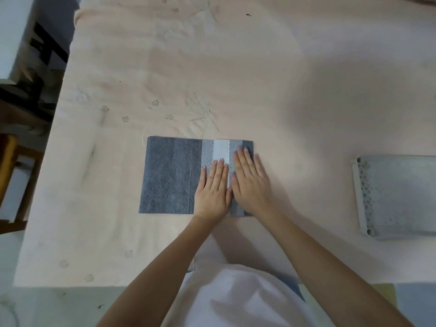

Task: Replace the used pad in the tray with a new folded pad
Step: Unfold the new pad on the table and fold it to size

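A pale pink embroidered cloth (236, 79) covers the whole table, faint flower stitching scattered across it; on it, near the front edge and a little left of centre, lies the folded grey pad (169, 175), a flat rectangle with a white strip and a quilted band showing toward its right side; well apart to the right, partly cut off by the picture's edge, sits the grey tray (396, 197), perforated along its left wall; both palms press flat on the pad's right part, the left hand (213, 187) and right hand (251, 180) side by side, fingers straight and spread, gripping nothing.
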Demonstrator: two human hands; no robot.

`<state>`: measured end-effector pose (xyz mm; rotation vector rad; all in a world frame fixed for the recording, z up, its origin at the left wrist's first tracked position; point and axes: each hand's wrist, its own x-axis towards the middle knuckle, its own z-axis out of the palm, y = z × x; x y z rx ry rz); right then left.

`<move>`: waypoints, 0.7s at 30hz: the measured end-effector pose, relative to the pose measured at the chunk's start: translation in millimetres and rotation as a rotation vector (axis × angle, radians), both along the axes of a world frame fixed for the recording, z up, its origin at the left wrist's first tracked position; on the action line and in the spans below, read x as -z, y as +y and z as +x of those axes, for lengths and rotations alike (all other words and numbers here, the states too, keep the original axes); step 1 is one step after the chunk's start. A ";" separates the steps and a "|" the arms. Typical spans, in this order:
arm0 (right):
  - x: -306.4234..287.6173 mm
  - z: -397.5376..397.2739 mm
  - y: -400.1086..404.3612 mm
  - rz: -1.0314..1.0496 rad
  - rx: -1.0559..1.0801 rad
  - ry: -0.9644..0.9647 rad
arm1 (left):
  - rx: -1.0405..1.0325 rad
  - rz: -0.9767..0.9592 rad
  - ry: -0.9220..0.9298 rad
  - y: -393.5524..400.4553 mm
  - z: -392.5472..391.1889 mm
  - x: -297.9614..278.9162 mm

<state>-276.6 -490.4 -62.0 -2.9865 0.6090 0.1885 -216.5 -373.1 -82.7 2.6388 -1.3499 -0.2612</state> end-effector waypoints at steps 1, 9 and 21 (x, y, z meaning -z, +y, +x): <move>-0.2 11.9 -4.2 -0.014 -0.016 0.010 | 0.005 0.001 -0.004 0.1 0.2 0.3; 9.0 40.1 -31.5 0.019 -0.102 0.092 | -0.031 0.013 0.000 -1.3 -0.5 9.5; -15.1 43.7 -34.7 0.177 -0.160 0.018 | -0.375 -0.414 0.140 35.1 91.7 -40.3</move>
